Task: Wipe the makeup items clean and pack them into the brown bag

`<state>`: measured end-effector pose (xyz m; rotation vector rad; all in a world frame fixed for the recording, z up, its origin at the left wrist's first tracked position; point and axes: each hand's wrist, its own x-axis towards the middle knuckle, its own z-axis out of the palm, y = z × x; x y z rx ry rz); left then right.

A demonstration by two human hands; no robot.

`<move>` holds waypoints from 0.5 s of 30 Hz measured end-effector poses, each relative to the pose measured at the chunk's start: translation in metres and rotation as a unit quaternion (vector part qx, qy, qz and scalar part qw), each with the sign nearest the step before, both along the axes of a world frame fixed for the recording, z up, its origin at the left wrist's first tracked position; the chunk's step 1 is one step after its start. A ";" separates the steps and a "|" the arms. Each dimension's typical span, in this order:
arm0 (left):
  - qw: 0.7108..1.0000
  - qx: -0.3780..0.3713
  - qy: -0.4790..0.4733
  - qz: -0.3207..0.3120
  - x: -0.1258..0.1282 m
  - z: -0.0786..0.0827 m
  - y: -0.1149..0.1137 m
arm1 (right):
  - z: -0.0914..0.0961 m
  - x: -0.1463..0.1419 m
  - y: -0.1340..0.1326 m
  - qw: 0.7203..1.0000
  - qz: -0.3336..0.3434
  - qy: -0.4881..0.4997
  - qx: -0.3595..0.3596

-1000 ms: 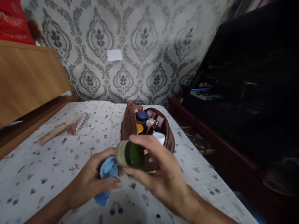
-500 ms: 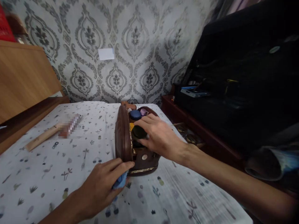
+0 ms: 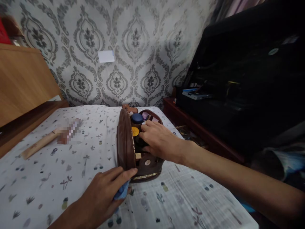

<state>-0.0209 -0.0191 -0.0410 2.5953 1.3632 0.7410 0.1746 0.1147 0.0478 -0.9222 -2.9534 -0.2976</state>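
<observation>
An unzipped brown leather bag lies on the printed white sheet. Inside it I see a blue round lid, a yellow round lid and a small purple cap. My right hand reaches into the bag, its fingers curled around a dark-lidded jar that is mostly hidden in shadow. At the bag's near corner, my left hand has its index finger on the bag's edge. A crumpled blue cloth is bunched under those closed fingers.
To the left on the sheet lies a long tan packet beside a blurred-out item. A wooden cabinet stands at the left. On the right are a large dark panel and an open drawer holding small round things.
My right hand has lowered the dark-lidded jar deeper into the bag, uncovering the yellow lid. My left hand stays at the bag's corner with the blue cloth.
</observation>
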 end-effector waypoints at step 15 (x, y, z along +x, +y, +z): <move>0.998 -0.029 -0.040 0.026 -0.013 -0.002 -0.007 | 0.007 -0.011 0.002 0.999 0.003 -0.026 -0.019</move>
